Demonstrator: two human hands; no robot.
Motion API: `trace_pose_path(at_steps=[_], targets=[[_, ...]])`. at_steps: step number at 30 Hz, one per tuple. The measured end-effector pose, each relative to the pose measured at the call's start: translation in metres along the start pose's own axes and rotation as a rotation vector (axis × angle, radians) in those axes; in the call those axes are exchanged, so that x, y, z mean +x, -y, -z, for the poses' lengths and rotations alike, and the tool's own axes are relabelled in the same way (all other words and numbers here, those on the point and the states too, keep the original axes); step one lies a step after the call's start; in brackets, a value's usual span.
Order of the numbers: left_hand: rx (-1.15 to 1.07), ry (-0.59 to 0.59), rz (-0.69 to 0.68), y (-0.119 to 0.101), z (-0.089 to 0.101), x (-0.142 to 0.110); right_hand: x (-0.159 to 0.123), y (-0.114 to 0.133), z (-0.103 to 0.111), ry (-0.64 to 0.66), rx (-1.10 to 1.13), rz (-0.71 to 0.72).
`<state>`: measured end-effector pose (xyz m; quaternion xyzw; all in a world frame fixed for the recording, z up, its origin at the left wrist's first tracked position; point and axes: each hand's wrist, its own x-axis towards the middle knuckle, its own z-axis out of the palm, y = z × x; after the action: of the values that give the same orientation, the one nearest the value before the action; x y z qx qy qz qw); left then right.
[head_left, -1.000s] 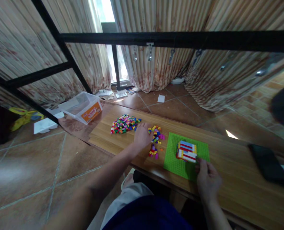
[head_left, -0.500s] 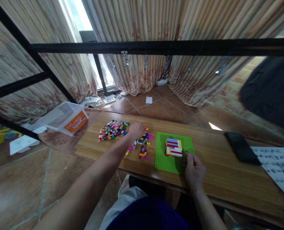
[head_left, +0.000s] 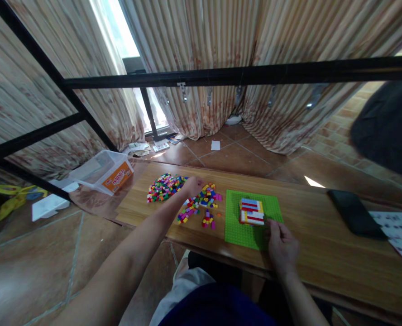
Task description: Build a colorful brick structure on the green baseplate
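Observation:
My left hand (head_left: pixel 193 184) is at the loose toy bricks, between the big mixed pile (head_left: pixel 165 186) and a smaller group of mostly blue and yellow bricks (head_left: pixel 208 195). Its fingers look drawn together, and whatever they may hold is hidden. On the green baseplate (head_left: pixel 235 235) sits a small block built of white, red, blue and yellow bricks (head_left: pixel 251 212). Just right of that block, over the plate's right edge, my right hand (head_left: pixel 283 246) is closed in a pinch. Anything between its fingertips is too small to make out.
A dark phone (head_left: pixel 355 213) and a printed sheet (head_left: pixel 399 235) lie at the right of the wooden table (head_left: pixel 316 244). Beyond its left end stands a clear plastic bin (head_left: pixel 102 172) with an orange label. A black metal bar (head_left: pixel 221 77) crosses in front of the curtains.
The whole view has shifted, so the table and things on it appear slightly right and lower. My left hand has moved slightly among the bricks; my right hand stays by the built block.

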<state>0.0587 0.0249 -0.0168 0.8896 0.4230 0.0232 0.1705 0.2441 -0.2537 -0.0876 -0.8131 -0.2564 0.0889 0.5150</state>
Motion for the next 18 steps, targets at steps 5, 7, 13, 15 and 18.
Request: trace_pose_path(at_steps=[5,7,13,15,18], targets=[[0.042,-0.037,0.067,-0.008,-0.010,0.000,0.000,0.001,0.000,-0.003,-0.026,0.019],[0.061,-0.043,0.087,-0.013,-0.013,0.000,0.000,0.002,0.000,0.000,-0.033,0.018],[0.112,-0.056,0.109,-0.023,-0.010,-0.004,-0.001,0.006,0.000,0.006,-0.009,0.033],[0.114,-0.083,0.113,-0.023,-0.004,-0.009,-0.001,0.006,-0.001,0.008,0.019,0.022],[0.107,-0.134,0.104,-0.022,0.007,-0.023,0.000,0.004,-0.002,0.007,0.093,0.004]])
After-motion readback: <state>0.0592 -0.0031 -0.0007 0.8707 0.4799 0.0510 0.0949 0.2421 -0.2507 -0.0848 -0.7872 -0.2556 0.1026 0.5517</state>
